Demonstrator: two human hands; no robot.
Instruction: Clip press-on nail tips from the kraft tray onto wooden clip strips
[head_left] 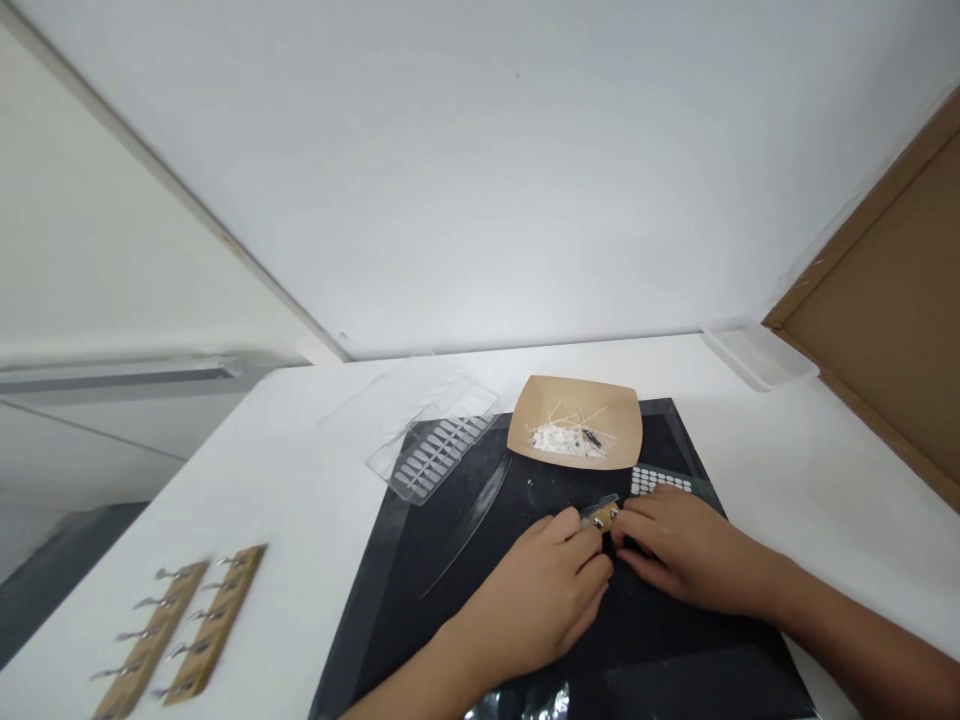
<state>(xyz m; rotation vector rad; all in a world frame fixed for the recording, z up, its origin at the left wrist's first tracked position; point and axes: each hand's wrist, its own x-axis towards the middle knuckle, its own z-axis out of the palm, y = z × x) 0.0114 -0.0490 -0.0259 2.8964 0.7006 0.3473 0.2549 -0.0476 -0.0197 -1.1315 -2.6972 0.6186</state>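
Note:
My left hand (541, 590) and my right hand (686, 552) meet over a black mat (450, 560) on the white table. Between their fingertips they pinch a small wooden strip with metal clips (604, 514); both hands are closed on it. Just beyond the hands lies a sheet of small white oval stickers (660, 481). A brown paper tray (576, 423) with white scraps and thin sticks sits at the mat's far edge.
A clear plastic tray of false nail tips (435, 452) lies at the mat's far left corner, a clear curved strip (472, 520) beside it. Two wooden strips with metal clips (180, 630) lie at the table's near left. A clear container (759, 354) stands far right by a brown board (885, 310).

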